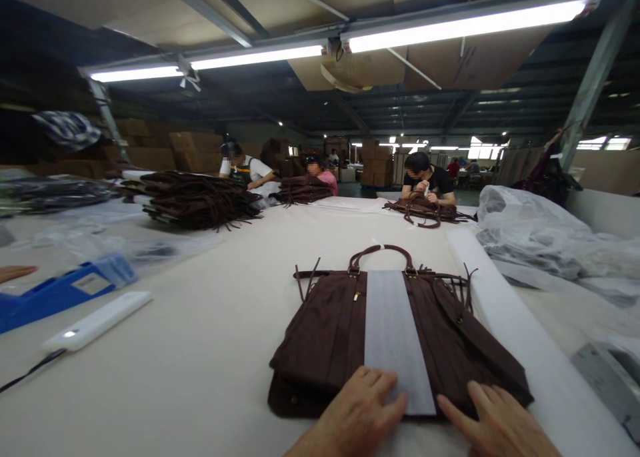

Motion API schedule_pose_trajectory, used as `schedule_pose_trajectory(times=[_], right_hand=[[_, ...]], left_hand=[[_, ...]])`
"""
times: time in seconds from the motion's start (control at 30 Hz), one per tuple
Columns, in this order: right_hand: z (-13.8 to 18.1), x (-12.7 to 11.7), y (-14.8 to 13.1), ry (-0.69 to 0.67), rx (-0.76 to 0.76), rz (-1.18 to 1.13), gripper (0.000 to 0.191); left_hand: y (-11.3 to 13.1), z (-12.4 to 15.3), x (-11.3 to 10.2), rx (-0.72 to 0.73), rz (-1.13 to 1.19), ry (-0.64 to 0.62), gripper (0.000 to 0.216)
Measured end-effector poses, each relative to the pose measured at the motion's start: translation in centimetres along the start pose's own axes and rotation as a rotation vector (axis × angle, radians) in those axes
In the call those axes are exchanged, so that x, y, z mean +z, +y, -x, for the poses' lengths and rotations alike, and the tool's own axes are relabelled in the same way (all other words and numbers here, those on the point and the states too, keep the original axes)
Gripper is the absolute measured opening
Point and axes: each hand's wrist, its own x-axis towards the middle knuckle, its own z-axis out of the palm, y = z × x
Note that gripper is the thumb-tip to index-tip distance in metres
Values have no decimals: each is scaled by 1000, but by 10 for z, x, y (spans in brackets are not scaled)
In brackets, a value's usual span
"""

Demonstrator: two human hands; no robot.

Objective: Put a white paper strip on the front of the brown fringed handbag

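A dark brown handbag [325, 337] lies flat on the table in front of me, its looped handle [384, 248] pointing away. Down the middle of the bag runs a strip of white foam sheet [393, 330]. My left hand [363, 407] rests at the strip's near end, fingers laid on it and thumb apart. On the bag's near right part lies my right hand [493, 417], with one finger stretched toward the strip's edge. Neither hand grips anything that I can see. Thin tassels [465, 294] hang at the bag's upper corners.
Left are a blue tape dispenser [60, 294], a white bar-shaped device [100, 320] with a cord, and part of another person's hand [17, 272]. Stacked brown bags [195, 200] stand behind. A white foam roll [525, 337] and clear plastic bags [540, 230] lie right. Co-workers [430, 180] sit across.
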Motion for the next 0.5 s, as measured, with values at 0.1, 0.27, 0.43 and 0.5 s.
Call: schedule_pose_trajectory(times=[0.1,0.27,0.43,0.5], right_hand=[[-22,-17,-4,35,11,-175,61],[-49,-42,0,-15,-156,-353,49],[-47,-27,-12,188,-174,-318,15],[-46,-20,-18,272,-153,-315,19]], left_hand=[[0,-1,-7,12,1,-41,20],[-8,1,0,68,17,13,8],[-10,4,7,25,50,23,8],[-9,4,3,-8,47,2,17]])
